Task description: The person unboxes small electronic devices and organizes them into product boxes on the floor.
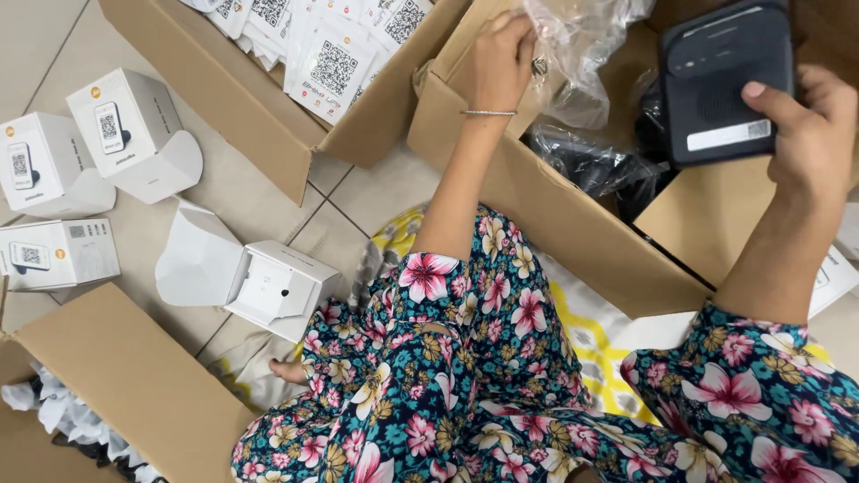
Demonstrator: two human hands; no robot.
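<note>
You sat on the tiled floor (pixel 376 192), legs in floral trousers (pixel 465 358) drawn up, with a large open cardboard box (pixel 555 215) before you. Your right hand (pixel 810 134) gripped a dark, flat device (pixel 725 76) above the box, thumb pressed on its face beside a white label. Your left hand (pixel 501 63), a thin bracelet at the wrist, pinched clear plastic wrapping (pixel 582 36) at the box's flap. More dark items in crinkled plastic bags (pixel 595 161) lay inside, just beneath the device. To your left, a second carton (pixel 242 116) held white printed cards (pixel 331 45). Small white boxes (pixel 125 125) stood scattered on the tiles, one of them open and tipped (pixel 268 291) beside your knee. A third carton (pixel 125 385) sat at the lower left, with crumpled white material (pixel 54 411) in it.
</note>
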